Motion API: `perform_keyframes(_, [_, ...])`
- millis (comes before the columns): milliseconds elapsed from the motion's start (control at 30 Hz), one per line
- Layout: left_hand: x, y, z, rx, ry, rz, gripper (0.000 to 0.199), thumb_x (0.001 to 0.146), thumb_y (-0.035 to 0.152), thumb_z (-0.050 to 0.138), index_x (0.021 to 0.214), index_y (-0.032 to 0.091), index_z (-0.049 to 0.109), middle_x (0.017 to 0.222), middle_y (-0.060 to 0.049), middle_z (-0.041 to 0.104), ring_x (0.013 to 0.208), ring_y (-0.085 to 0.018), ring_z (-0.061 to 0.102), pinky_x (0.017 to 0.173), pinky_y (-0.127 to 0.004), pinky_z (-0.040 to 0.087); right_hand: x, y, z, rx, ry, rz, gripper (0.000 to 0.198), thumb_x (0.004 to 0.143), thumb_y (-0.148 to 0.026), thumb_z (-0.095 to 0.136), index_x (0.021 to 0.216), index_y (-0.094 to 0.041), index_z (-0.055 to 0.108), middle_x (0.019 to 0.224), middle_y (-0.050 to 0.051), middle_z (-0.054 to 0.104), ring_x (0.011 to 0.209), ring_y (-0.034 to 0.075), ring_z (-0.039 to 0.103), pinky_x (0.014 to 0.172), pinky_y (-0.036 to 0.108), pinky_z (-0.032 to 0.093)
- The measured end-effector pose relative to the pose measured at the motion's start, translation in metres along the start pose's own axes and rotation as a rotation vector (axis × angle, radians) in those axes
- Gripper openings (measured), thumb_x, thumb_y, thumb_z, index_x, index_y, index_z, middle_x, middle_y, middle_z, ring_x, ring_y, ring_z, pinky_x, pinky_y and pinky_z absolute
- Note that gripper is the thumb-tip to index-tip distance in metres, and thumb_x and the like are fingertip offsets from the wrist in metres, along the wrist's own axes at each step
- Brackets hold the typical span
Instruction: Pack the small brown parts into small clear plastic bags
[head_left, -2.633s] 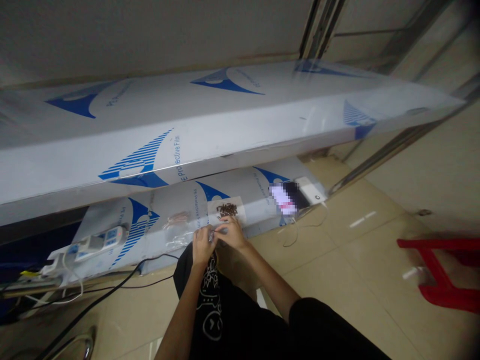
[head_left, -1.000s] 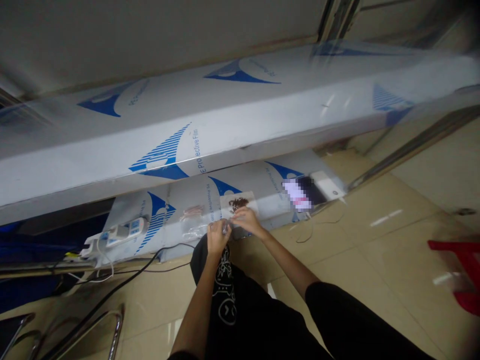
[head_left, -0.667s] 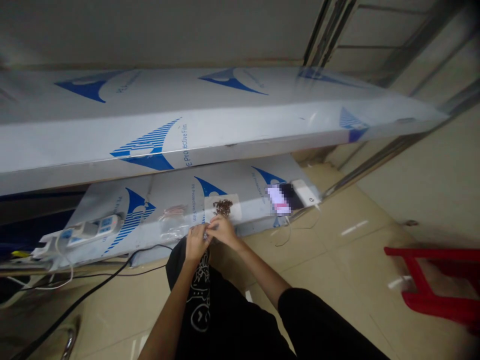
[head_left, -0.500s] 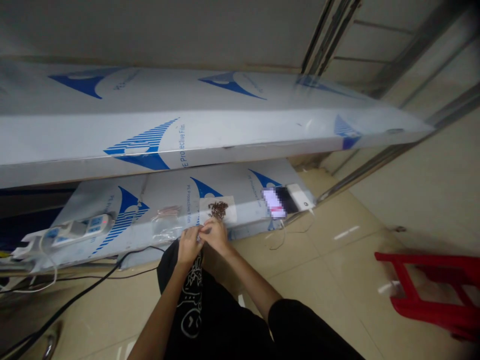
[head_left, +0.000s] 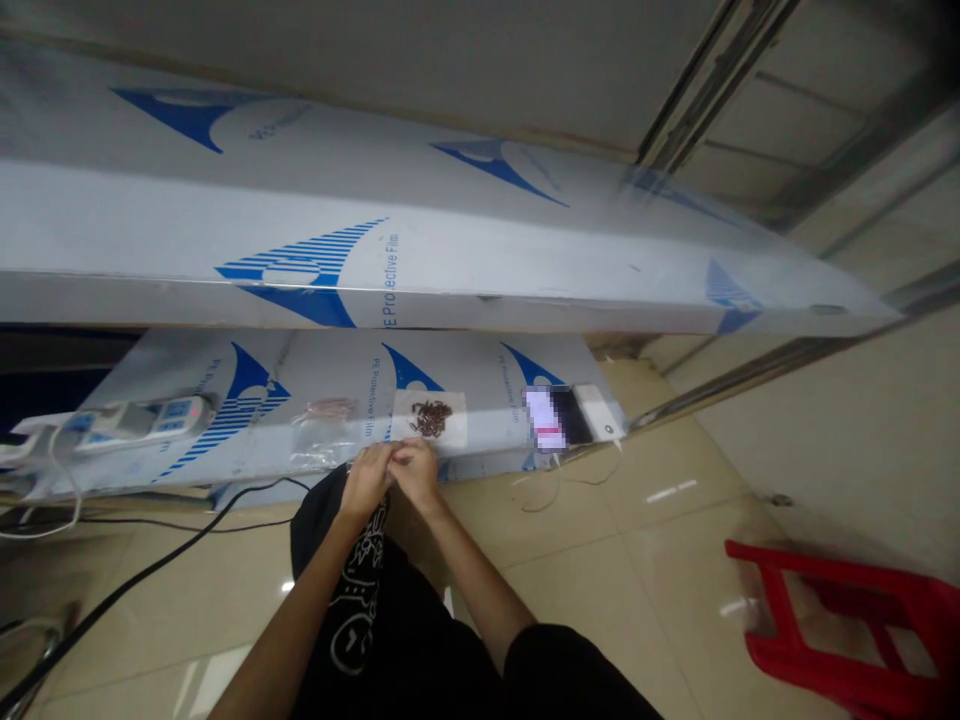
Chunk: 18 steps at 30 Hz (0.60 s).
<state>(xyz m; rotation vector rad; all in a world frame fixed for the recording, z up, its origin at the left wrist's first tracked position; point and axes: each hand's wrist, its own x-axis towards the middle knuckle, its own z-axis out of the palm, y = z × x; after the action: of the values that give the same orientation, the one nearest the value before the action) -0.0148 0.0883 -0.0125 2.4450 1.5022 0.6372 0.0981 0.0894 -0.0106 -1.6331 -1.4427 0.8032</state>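
My left hand [head_left: 367, 477] and my right hand [head_left: 416, 470] meet fingertip to fingertip over my lap, close to the front edge of the lower shelf [head_left: 480, 350]. Both are closed in a pinch, and whatever lies between the fingers is too small to make out. Just beyond them, a heap of small dark brown pieces [head_left: 431, 418] rests on a white square sheet [head_left: 456, 428]. To the left of that sheet, a clear plastic bag [head_left: 319, 452] lies flat, with thin pinkish strips [head_left: 326, 410] at its upper part.
A phone [head_left: 574, 415] with a lit screen lies beside a white power bank [head_left: 600, 412], with cables hanging down. At left sits a white power strip [head_left: 176, 418]. A film-covered upper tabletop [head_left: 480, 270] overhangs the shelf. A red stool [head_left: 847, 620] stands at right; a black cable [head_left: 150, 580] crosses the floor.
The camera view has tilted and shifted a little. My hands stay pinched together in front of the brown heap, with only slight finger movement.
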Motion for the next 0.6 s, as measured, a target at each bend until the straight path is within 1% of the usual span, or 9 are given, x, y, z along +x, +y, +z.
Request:
perform_keyframes(133, [0.000, -0.003, 0.000, 0.008, 0.018, -0.035, 0.026, 0.077, 0.012, 0.042, 0.102, 0.018, 0.050, 0.091, -0.007, 0.058, 0.087, -0.022, 0.051, 0.076, -0.034, 0.038, 0.004, 0.003, 0.000, 0.044, -0.106, -0.096, 0.010, 0.063, -0.014, 0.064, 0.063, -0.023, 0.069, 0.088, 0.002, 0.066, 0.086, 0.017, 0.059, 0.082, 0.028, 0.043])
perform_keyframes(200, [0.001, -0.003, 0.000, 0.023, 0.045, -0.058, 0.023, 0.080, 0.015, 0.043, 0.101, 0.017, 0.050, 0.091, -0.007, 0.058, 0.087, -0.022, 0.052, 0.077, -0.034, 0.038, 0.009, 0.006, -0.009, 0.093, -0.110, -0.129, 0.007, 0.067, -0.019, 0.063, 0.066, -0.022, 0.070, 0.089, 0.003, 0.066, 0.087, 0.017, 0.059, 0.082, 0.028, 0.043])
perform_keyframes(267, [0.003, -0.003, 0.001, 0.044, 0.073, -0.072, 0.020, 0.082, 0.018, 0.043, 0.100, 0.017, 0.050, 0.090, -0.007, 0.059, 0.085, -0.021, 0.052, 0.077, -0.033, 0.039, 0.016, 0.013, -0.024, 0.109, -0.076, -0.134, 0.009, 0.070, -0.026, 0.062, 0.069, -0.021, 0.070, 0.084, 0.004, 0.066, 0.086, 0.017, 0.059, 0.081, 0.029, 0.043])
perform_keyframes(333, [0.004, -0.003, 0.002, 0.063, 0.093, -0.068, 0.019, 0.083, 0.020, 0.042, 0.100, 0.017, 0.051, 0.087, -0.006, 0.059, 0.083, -0.020, 0.053, 0.076, -0.032, 0.039, 0.023, 0.024, -0.042, 0.024, -0.027, -0.116, 0.009, 0.070, -0.026, 0.062, 0.069, -0.021, 0.069, 0.081, 0.004, 0.066, 0.082, 0.017, 0.059, 0.079, 0.029, 0.042])
perform_keyframes(400, [0.004, -0.002, 0.003, 0.072, 0.102, -0.060, 0.019, 0.083, 0.020, 0.043, 0.100, 0.017, 0.052, 0.085, -0.006, 0.060, 0.081, -0.020, 0.053, 0.075, -0.032, 0.040, 0.030, 0.035, -0.059, -0.156, 0.027, -0.078, 0.009, 0.067, -0.025, 0.064, 0.073, -0.021, 0.070, 0.085, 0.005, 0.065, 0.086, 0.019, 0.056, 0.081, 0.031, 0.039])
perform_keyframes(467, [0.005, -0.002, 0.004, 0.075, 0.111, -0.065, 0.019, 0.083, 0.021, 0.044, 0.099, 0.017, 0.054, 0.084, -0.006, 0.060, 0.080, -0.019, 0.053, 0.075, -0.031, 0.040, 0.034, 0.046, -0.070, -0.332, 0.072, -0.016, 0.013, 0.066, -0.025, 0.065, 0.078, -0.020, 0.069, 0.090, 0.006, 0.063, 0.091, 0.022, 0.053, 0.081, 0.033, 0.035])
perform_keyframes(533, [0.004, -0.001, 0.003, 0.078, 0.119, -0.085, 0.019, 0.083, 0.022, 0.045, 0.099, 0.018, 0.055, 0.084, -0.006, 0.060, 0.080, -0.020, 0.052, 0.075, -0.031, 0.040, 0.038, 0.052, -0.073, -0.435, 0.087, 0.010, 0.018, 0.066, -0.026, 0.065, 0.082, -0.020, 0.069, 0.095, 0.007, 0.061, 0.094, 0.022, 0.050, 0.081, 0.033, 0.031])
perform_keyframes(600, [0.004, -0.001, 0.001, 0.078, 0.127, -0.107, 0.017, 0.082, 0.022, 0.046, 0.096, 0.018, 0.055, 0.084, -0.006, 0.059, 0.081, -0.020, 0.052, 0.076, -0.031, 0.040, 0.041, 0.054, -0.070, -0.480, 0.093, 0.000, 0.019, 0.069, -0.028, 0.064, 0.085, -0.020, 0.068, 0.099, 0.007, 0.060, 0.096, 0.022, 0.048, 0.081, 0.032, 0.028])
